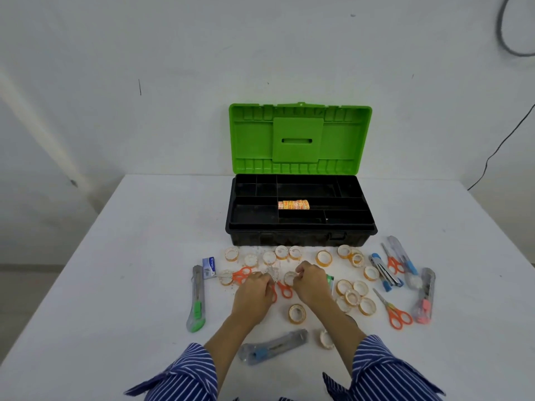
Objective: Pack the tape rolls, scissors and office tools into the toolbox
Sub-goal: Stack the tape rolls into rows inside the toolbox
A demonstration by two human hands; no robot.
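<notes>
The toolbox (pixel 301 240) stands open at the table's far middle, black tray below, green lid (pixel 299 140) upright. A row of patterned tape rolls (pixel 293 204) lies in a centre compartment. Both hands work close together in front of the box. My left hand (pixel 253 290) has curled fingers gripping a crumpled clear wrapper (pixel 273 274). My right hand (pixel 311 282) pinches a small tape roll (pixel 289 277). Several loose tape rolls (pixel 351 296) and orange scissors (pixel 395 311) lie around them, with one pair of scissors (pixel 285 289) partly hidden under the hands.
On the left lie a green utility knife (pixel 197 299) and a staple box (pixel 209 267). A blue knife (pixel 272 345) lies near my forearms. To the right are a stapler (pixel 385 272), a pink knife (pixel 424 296) and more scissors (pixel 392 261). A wall stands behind the table.
</notes>
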